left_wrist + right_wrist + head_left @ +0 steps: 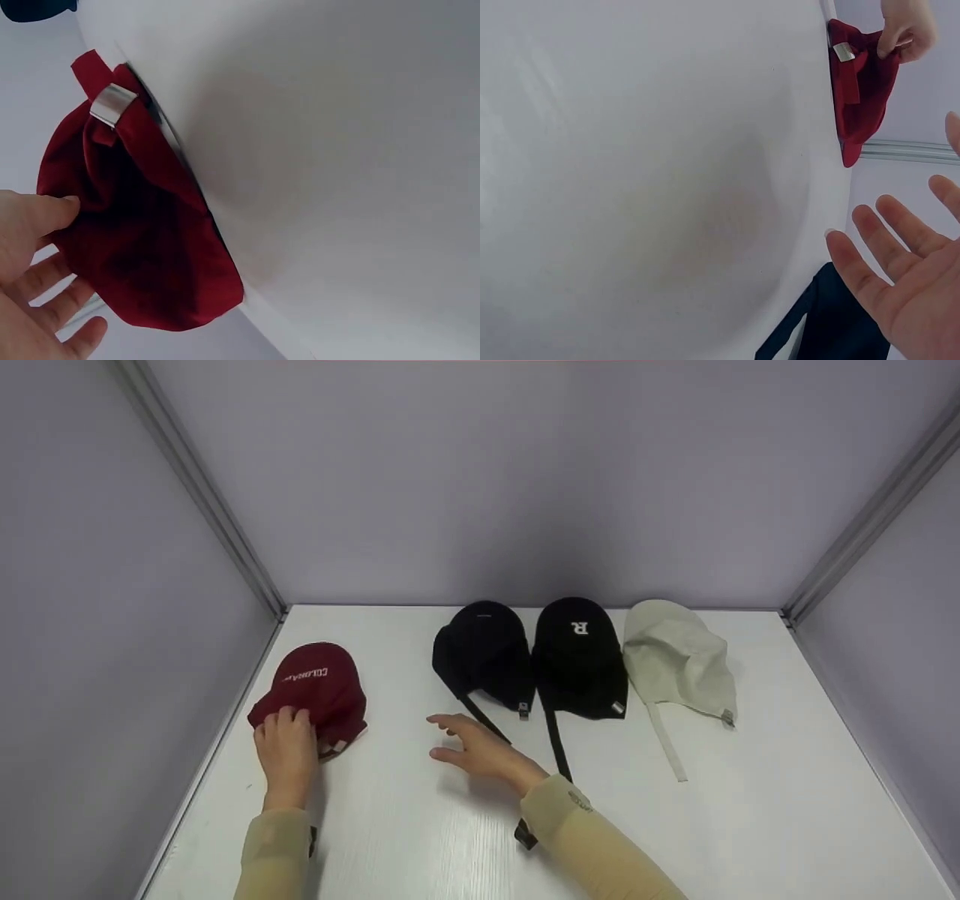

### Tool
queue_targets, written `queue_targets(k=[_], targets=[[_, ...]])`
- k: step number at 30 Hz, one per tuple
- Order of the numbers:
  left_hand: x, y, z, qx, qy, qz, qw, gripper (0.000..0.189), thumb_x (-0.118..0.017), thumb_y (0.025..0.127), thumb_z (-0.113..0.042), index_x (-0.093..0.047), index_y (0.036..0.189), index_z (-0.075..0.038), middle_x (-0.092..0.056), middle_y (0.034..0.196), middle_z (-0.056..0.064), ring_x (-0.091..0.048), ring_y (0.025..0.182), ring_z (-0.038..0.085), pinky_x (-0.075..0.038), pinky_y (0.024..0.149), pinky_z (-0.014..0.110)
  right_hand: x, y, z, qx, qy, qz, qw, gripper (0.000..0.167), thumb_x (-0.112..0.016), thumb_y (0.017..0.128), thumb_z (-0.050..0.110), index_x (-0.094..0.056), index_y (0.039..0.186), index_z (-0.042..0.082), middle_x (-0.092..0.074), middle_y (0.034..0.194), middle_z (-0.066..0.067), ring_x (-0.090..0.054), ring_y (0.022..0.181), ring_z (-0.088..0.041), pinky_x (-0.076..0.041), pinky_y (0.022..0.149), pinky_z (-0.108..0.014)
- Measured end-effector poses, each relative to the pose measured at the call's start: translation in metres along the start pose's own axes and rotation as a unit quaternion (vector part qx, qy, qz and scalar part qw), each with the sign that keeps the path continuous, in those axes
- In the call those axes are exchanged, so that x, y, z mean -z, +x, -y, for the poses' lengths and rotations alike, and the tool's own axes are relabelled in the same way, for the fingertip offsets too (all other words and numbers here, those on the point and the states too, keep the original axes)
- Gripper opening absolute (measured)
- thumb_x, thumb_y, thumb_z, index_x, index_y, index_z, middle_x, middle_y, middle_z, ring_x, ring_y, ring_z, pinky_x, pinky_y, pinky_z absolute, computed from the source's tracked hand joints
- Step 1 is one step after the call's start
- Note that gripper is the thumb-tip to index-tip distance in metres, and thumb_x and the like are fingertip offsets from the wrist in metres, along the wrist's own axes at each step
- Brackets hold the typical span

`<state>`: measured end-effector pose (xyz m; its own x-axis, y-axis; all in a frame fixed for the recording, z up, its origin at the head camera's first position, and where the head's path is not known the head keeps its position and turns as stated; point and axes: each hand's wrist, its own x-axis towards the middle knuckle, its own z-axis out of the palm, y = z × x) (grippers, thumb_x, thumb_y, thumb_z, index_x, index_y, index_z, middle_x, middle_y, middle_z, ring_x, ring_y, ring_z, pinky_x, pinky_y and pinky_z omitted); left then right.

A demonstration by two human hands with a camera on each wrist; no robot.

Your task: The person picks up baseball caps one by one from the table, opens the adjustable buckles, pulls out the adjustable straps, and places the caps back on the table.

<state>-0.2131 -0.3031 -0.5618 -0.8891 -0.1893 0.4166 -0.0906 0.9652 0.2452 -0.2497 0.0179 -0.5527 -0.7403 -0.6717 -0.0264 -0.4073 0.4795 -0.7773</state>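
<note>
A red baseball cap [322, 697] with white lettering lies at the left of the white table. My left hand [286, 750] pinches its rear edge, the thumb [56, 212] on the near side and the fingers behind the fabric. A strap with a metal buckle [113, 104] shows on the cap in the left wrist view. My right hand [480, 746] hovers over the middle of the table, fingers spread and holding nothing. Just beyond it lies a black cap [486, 652] with its strap trailing toward me.
Right of that cap lie a second black cap [579, 660] with a white R and a cream cap [675, 660], side by side at the table's back edge. Their straps extend toward me. Grey panels [480, 487] enclose the table [787, 780] at the back and both sides.
</note>
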Motion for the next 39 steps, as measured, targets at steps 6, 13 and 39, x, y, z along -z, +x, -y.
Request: queue_targets(k=[6,13,39], targets=[[0.004,0.002,-0.009,-0.039,-0.008,-0.001,0.9992,0.017,-0.070,0.089,-0.006,-0.066,0.103,0.003,-0.062,0.103,0.023,-0.054,0.099,0.044,-0.037,0.089,0.063,-0.001,0.004,0.001,0.028,0.003,-0.007,0.9996,0.054,-0.061,0.098,0.040,-0.047,0.145,0.018,-0.049,0.141,-0.001,-0.050,0.124,-0.020,-0.044,0.098,-0.036],[0.007,0.003,-0.028,-0.093,-0.032,-0.030,0.9946,0.016,-0.074,0.088,-0.012,-0.068,0.097,-0.001,-0.065,0.094,0.017,-0.058,0.090,0.039,-0.041,0.083,0.057,0.000,0.008,0.007,0.082,0.029,-0.026,0.9958,0.047,-0.066,0.096,0.033,-0.055,0.136,0.011,-0.056,0.131,-0.002,-0.051,0.120,-0.020,-0.046,0.097,-0.044],[0.035,-0.004,-0.106,-0.186,-0.145,-0.033,0.9712,0.012,-0.072,0.091,-0.019,-0.070,0.092,-0.007,-0.070,0.089,0.008,-0.068,0.083,0.030,-0.054,0.077,0.046,0.006,0.009,0.017,0.141,-0.142,-0.131,0.9711,0.021,-0.073,0.090,0.031,-0.073,0.102,0.015,-0.061,0.107,0.005,-0.056,0.094,-0.007,-0.047,0.079,-0.019]])
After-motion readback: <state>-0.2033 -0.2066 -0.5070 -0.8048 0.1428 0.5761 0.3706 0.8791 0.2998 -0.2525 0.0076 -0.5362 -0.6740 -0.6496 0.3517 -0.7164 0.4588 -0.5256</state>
